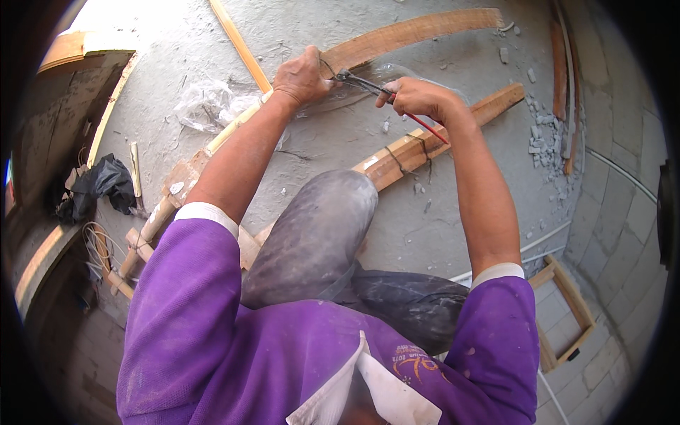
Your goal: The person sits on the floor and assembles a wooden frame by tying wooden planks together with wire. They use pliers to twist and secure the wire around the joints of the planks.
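My left hand (303, 76) is closed around the near end of a long wooden plank (418, 30). Dark tie wire (327, 68) loops about that end beside my fingers. In my right hand (425, 98) are pincers (364, 83) with red handles, their jaws at the wire near the plank's end; one handle sticks out below the hand. Just below, another wooden beam (485, 110) lies slantwise, bound with dark wire (397, 160) near my knee. Whether the jaws have bitten the wire is too small to tell.
A thin wood strip (239, 44) and clear plastic sheeting (202, 106) lie near my left arm. Farther left are a hammer (136, 173) and a black bag (113, 183). Rubble (545, 142), upright boards (559, 71) and a wooden frame (584, 312) line the right-hand block wall (623, 205).
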### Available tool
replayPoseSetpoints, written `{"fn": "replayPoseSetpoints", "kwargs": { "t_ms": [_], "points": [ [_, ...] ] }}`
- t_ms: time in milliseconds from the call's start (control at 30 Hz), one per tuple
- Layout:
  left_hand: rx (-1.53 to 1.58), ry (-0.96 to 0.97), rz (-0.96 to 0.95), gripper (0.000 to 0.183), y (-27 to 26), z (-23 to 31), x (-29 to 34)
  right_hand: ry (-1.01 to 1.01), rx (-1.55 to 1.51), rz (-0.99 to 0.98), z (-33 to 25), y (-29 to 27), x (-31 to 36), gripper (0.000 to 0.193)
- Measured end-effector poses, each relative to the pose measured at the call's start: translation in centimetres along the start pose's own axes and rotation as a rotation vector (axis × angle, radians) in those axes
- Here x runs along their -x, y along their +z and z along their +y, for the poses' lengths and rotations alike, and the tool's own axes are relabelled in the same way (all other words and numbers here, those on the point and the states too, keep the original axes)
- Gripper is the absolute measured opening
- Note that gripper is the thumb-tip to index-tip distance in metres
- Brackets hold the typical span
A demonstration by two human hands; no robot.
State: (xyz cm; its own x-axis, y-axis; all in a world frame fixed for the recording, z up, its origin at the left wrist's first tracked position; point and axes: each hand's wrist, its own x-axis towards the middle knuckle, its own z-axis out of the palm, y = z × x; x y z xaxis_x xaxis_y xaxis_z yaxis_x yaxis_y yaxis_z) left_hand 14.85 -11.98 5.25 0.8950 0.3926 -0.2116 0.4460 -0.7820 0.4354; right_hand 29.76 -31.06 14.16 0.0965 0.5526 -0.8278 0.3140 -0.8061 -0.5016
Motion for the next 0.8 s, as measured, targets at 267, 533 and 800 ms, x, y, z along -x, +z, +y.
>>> {"fn": "replayPoseSetpoints", "kwargs": {
  "t_ms": [267,533,800],
  "points": [
    [-0.024,0.038,0.044,0.059,0.8,-0.8,-0.1,-0.022,0.015,-0.031,0.5,-0.1,-0.8,0.047],
    [0.014,0.068,0.081,0.056,0.5,-0.6,0.1,0.040,-0.019,-0.097,1.4,-0.6,-1.9,0.043],
    [0.008,0.033,0.059,0.054,0.8,-0.6,0.0,0.034,-0.288,-0.239,3.5,-0.5,-2.6,0.044]
  ]
}}
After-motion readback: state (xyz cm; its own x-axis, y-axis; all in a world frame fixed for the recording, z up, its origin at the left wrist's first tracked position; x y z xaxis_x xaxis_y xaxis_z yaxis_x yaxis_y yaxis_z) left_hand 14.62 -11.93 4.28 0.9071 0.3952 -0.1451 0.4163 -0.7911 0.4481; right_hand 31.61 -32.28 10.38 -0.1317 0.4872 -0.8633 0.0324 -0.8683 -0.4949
